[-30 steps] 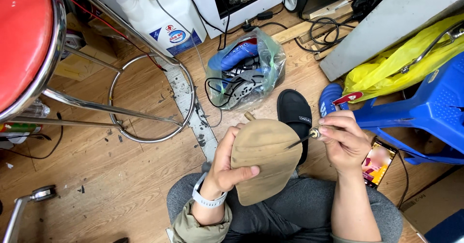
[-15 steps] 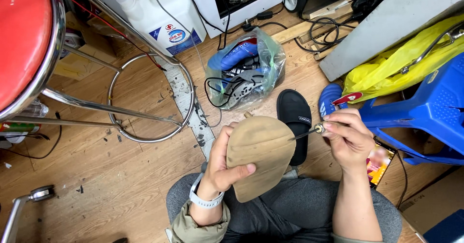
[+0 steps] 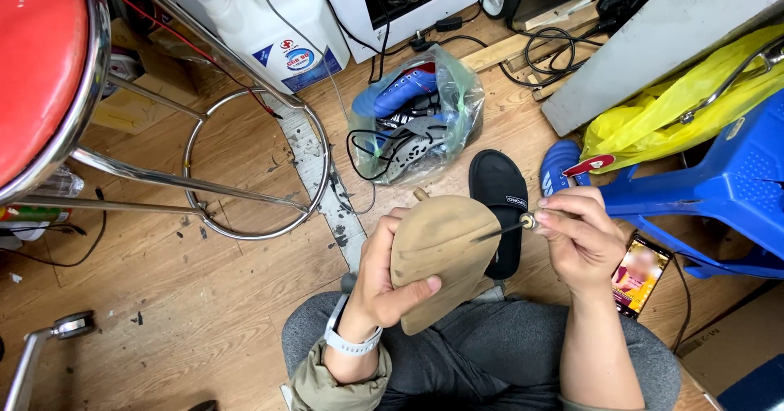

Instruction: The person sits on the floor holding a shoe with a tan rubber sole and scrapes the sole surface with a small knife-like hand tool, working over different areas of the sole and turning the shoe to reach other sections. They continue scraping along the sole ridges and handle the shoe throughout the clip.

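My left hand (image 3: 384, 276) grips a tan shoe sole (image 3: 437, 256) from the left side, thumb across its lower edge, holding it above my lap. My right hand (image 3: 580, 239) pinches a thin metal awl (image 3: 506, 230) by its brass ferrule. The awl's dark tip touches the sole's right edge. A white watch sits on my left wrist. A black slipper (image 3: 500, 207) lies on the floor just behind the sole.
A red stool with a chrome ring (image 3: 253, 166) stands at left. A plastic bag of shoes (image 3: 412, 125) and a white jug (image 3: 269, 19) lie ahead. A blue plastic chair (image 3: 719, 190), a yellow bag (image 3: 678, 100) and a phone (image 3: 639, 274) are at right.
The sole has shifted slightly with my left hand. My right hand has stayed at the sole's right edge with the awl, moving a little.
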